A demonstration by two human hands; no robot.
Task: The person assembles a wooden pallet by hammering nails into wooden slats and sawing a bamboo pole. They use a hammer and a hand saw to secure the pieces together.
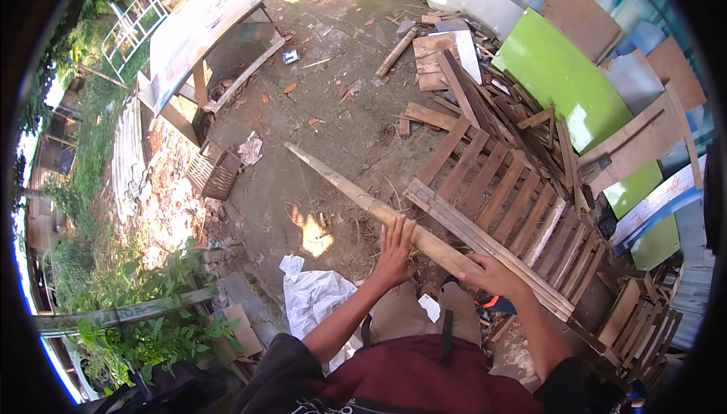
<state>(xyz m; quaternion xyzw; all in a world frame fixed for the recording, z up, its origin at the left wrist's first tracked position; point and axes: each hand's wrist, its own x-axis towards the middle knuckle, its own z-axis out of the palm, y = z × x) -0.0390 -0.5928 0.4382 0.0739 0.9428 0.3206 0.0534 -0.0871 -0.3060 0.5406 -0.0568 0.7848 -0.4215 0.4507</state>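
A long, pale wooden pole slants across the middle, thin at its far left end and thicker near me. Toward its middle, my left hand lies over it with the fingers across the top and the thumb on the near side. My right hand grips the thick near end, fingers closed around it and partly hidden. Under the right wrist, a small orange and blue object shows in part. Beside my left forearm lies a crumpled white sack on the ground.
A slatted wooden pallet and a heap of boards lie to the right. Green panels lean behind them. At the far left stand a table and a slatted crate. Plants grow at the near left.
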